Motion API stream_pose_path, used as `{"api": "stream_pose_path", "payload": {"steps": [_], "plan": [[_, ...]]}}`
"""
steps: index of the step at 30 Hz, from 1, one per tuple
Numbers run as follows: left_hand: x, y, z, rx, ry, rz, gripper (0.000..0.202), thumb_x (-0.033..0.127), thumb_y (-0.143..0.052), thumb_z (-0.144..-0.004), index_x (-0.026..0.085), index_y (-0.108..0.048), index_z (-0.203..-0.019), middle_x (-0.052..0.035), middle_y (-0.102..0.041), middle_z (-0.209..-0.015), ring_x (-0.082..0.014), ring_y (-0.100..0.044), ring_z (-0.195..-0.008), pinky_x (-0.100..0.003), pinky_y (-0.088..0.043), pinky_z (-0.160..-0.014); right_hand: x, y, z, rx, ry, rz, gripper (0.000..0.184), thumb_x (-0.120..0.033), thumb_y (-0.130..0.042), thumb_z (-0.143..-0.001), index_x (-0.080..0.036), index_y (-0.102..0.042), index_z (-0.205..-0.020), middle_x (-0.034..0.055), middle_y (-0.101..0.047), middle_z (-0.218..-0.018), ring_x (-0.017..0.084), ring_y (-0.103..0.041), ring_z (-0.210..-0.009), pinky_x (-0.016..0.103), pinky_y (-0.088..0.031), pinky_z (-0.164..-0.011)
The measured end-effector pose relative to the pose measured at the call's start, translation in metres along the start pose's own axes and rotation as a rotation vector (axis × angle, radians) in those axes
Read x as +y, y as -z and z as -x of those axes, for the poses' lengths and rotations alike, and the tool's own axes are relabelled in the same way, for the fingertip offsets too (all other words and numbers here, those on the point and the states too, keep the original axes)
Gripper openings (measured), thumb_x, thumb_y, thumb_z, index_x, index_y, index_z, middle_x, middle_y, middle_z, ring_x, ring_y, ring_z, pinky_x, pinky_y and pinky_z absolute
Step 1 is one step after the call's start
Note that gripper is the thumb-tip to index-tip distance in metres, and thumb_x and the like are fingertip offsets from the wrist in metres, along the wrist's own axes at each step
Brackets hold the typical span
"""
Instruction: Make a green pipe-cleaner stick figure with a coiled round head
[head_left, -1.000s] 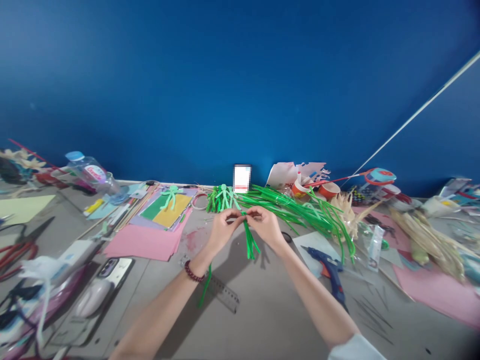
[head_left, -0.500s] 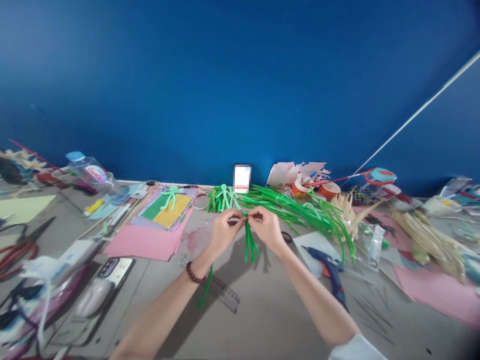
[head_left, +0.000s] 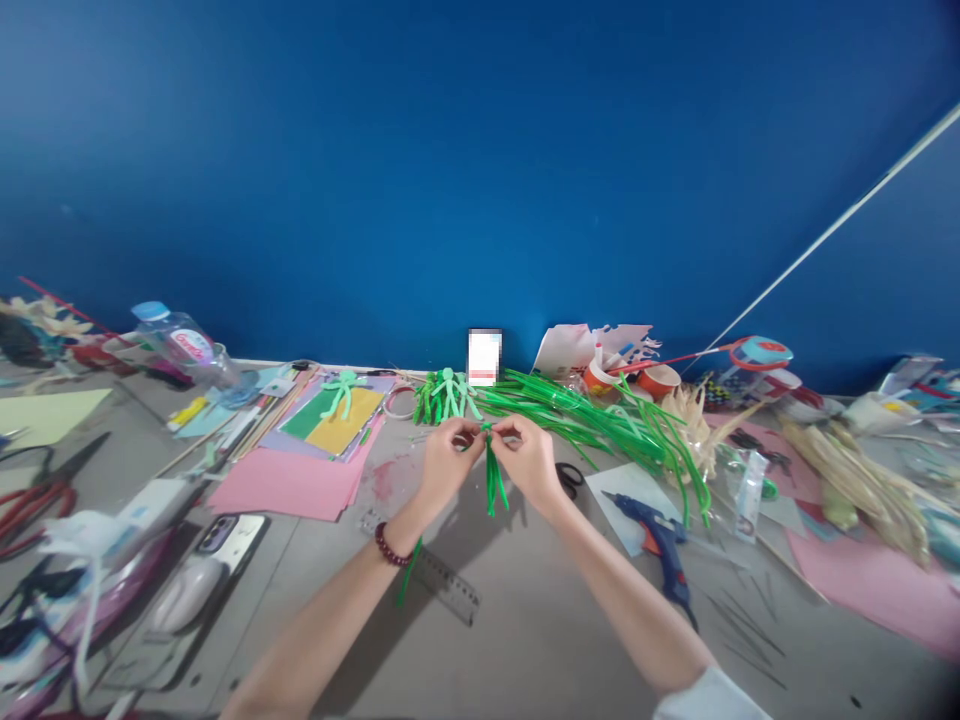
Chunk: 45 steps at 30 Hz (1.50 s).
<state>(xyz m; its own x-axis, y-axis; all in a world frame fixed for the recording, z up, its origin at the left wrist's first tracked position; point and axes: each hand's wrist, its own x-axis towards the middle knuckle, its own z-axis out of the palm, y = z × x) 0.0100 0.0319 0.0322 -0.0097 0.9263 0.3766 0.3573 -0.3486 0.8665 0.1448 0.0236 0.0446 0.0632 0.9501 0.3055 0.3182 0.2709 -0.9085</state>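
Left hand (head_left: 452, 455) and right hand (head_left: 525, 455) pinch the top of 1 green bundle (head_left: 492, 482) above the bench (head_left: 525, 625). Its fuzzy strands are bright green, gathered at the top, ends hanging loose. At far left, a bottle (head_left: 166, 326) bears pink script, too blurred to read. Against 0.5 s earlier, the strands hang closer together; more of the black scissors (head_left: 570, 480) shows.

Soft shadows cross the tabletop (head_left: 540, 620), with blurred, stretched outer edges.
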Motion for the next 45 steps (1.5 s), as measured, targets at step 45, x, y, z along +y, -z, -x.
{"api": "stream_pose_path", "payload": {"steps": [45], "plan": [[0.006, 0.003, -0.003, -0.037, 0.208, 0.369, 0.023, 0.038, -0.059, -0.077, 0.017, -0.063, -0.07, -0.0006, -0.059, -0.065, -0.0121, -0.053, -0.062, -0.022, -0.042, -0.057, 0.006, 0.004, -0.012, -0.107, -0.41, -0.529, 0.026, -0.04, -0.075, -0.06, -0.017, -0.065, -0.068, -0.001, -0.063, -0.067, 0.012, -0.06, -0.063, 0.026, -0.052, -0.065]]}}
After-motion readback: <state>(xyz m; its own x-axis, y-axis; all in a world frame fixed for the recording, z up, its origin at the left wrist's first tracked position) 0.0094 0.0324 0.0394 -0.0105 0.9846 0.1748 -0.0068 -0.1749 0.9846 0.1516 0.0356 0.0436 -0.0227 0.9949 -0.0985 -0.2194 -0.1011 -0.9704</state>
